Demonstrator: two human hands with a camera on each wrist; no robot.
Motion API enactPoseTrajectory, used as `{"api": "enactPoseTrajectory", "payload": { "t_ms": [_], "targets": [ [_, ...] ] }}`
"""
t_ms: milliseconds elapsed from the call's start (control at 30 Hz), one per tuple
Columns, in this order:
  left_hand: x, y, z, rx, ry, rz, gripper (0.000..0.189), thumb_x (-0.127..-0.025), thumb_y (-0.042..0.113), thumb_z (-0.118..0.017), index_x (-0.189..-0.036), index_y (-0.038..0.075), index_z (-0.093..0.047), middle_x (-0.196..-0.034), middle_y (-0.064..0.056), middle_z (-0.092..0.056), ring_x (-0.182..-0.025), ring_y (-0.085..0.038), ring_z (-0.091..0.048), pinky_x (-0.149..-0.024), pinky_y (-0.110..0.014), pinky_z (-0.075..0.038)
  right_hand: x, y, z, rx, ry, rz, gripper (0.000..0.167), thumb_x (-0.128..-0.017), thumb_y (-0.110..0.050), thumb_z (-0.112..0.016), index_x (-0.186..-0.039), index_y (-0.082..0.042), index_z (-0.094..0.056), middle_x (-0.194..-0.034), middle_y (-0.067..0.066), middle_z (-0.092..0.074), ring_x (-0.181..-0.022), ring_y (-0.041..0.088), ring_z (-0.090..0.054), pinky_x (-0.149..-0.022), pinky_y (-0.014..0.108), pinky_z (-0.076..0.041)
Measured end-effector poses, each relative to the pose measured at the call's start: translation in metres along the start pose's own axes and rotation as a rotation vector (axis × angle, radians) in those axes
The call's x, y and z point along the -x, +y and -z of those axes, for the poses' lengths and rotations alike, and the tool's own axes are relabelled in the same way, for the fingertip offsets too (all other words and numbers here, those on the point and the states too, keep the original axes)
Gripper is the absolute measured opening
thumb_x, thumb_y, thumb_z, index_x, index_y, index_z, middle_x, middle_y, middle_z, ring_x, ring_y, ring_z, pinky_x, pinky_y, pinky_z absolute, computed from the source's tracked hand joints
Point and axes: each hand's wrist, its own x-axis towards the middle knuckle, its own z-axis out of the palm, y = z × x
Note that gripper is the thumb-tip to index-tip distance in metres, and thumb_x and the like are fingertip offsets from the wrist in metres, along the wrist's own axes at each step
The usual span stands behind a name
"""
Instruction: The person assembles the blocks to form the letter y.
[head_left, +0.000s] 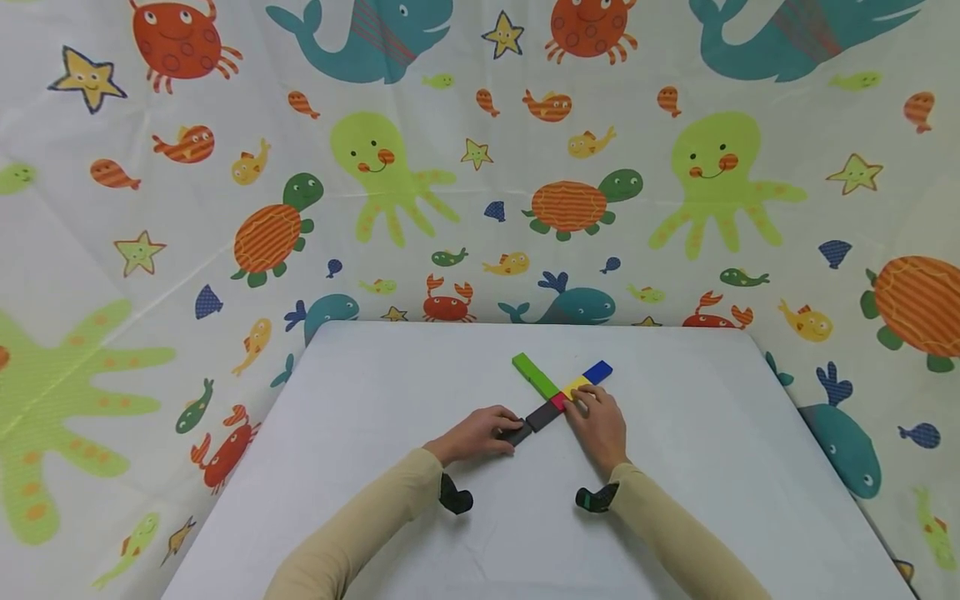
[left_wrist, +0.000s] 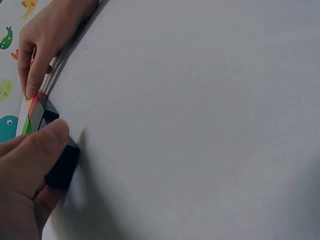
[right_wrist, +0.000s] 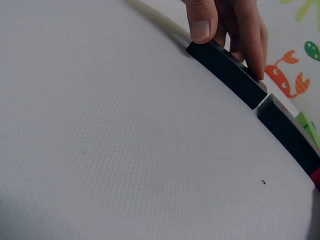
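A diagonal row of blocks lies on the white table. It runs from a near dark grey block [head_left: 517,434] through a second dark grey block [head_left: 543,416], a small red block [head_left: 558,402] and a yellow block [head_left: 573,385] to a blue block [head_left: 598,372]. A long green block [head_left: 534,375] branches off toward the far left near the red one. My left hand [head_left: 480,433] grips the near dark block, thumb [left_wrist: 47,145] on its near side. My right hand [head_left: 600,423] pinches the yellow block beside the red one; its fingers partly cover both.
The white table [head_left: 360,375] has its back edge against a cloth [head_left: 465,225] printed with sea animals, which also hangs at both sides. In the right wrist view a narrow gap separates the two dark blocks. Dark wrist devices [head_left: 455,495] sit below both cuffs.
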Motion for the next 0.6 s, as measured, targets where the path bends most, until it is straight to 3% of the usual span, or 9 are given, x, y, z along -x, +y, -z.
{"api": "enactPoseTrajectory", "payload": {
  "t_ms": [300,600],
  "targets": [
    [0.0004,0.0017,-0.0003,-0.031,-0.012,-0.042,0.048,-0.088,0.024,-0.074,-0.131,0.007,-0.063,-0.13,-0.006,-0.057,-0.115,-0.015,-0.056,-0.095,-0.027,-0.047,0.0007,-0.0005,0.0026,-0.002,0.023,0.029,0.032,-0.09,-0.028,-0.072,-0.112,-0.005,-0.073,-0.118,0.012,-0.063,-0.106,0.03,-0.058,-0.09,0.045,-0.048],
    [-0.0016,0.0061,-0.0025,-0.049,-0.005,-0.012,0.048,-0.089,0.024,-0.074,-0.132,0.007,-0.062,-0.129,-0.006,-0.057,-0.114,-0.014,-0.055,-0.096,-0.026,-0.046,0.0034,-0.0001,0.0023,-0.004,0.027,0.035,0.033,-0.089,-0.028,-0.073,-0.112,-0.004,-0.073,-0.118,0.012,-0.063,-0.106,0.03,-0.058,-0.09,0.046,-0.048]
  ]
}}
